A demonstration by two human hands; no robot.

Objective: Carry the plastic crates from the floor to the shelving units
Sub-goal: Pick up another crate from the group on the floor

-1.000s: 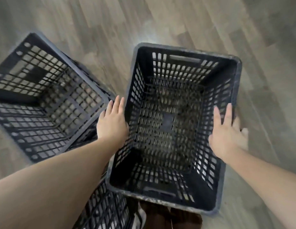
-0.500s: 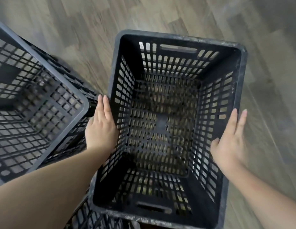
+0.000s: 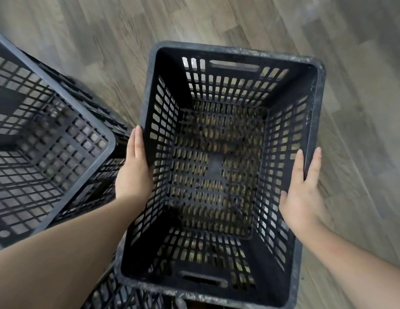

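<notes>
- Black plastic crate (image 3: 315, 121) is sitting right in the middle of the view, open side up, nothing in it, with slotted walls and a handle slot at both the near and far ends.
- Left hand (image 3: 133, 172) is pressing flat against the outside of the crate's left wall, fingers straight and together, so it's squeezing the side, not hooking the rim.
- Right hand (image 3: 303, 195) is doing the same on the right wall, palm on the outside, fingers stretched up along the rim, thumb near the edge.
- Honestly can't tell if the crate is lifted or resting on something.
- Second crate (image 3: 87, 121) is sitting just beside the left hand, tilted.
- Another bit of lattice (image 3: 118, 295) is poking out under the left forearm.
- Grey wood-look floor (image 3: 362, 63) is showing underneath it all.
</notes>
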